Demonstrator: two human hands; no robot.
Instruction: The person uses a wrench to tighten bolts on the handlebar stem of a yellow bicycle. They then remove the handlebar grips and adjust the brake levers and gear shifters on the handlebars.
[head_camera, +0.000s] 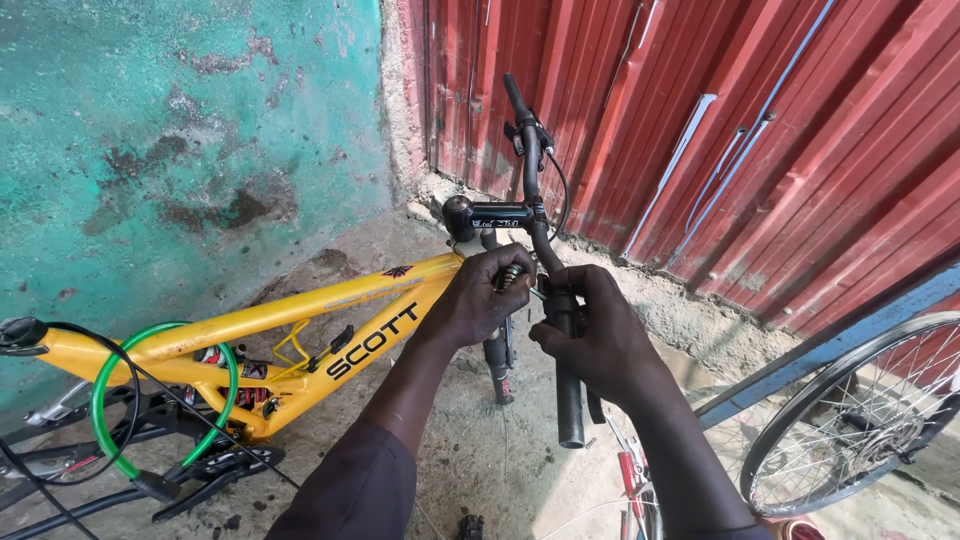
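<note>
Beside red sheeting, left hand (478, 297) clenches a small tool (512, 275) (partly hidden); right hand (590, 335) grasps the handlebar (540, 235), steadying it.

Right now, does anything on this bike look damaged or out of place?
Yes. The yellow bike frame lies tilted with no wheels fitted; a loose spoked wheel stands at right. The left hand and right hand grip the black handlebar. The teal wall is stained and peeling.

frame (300, 320) left of handlebar (540, 250) | wheel (860, 420) right (wall (180, 140) behind)
</note>
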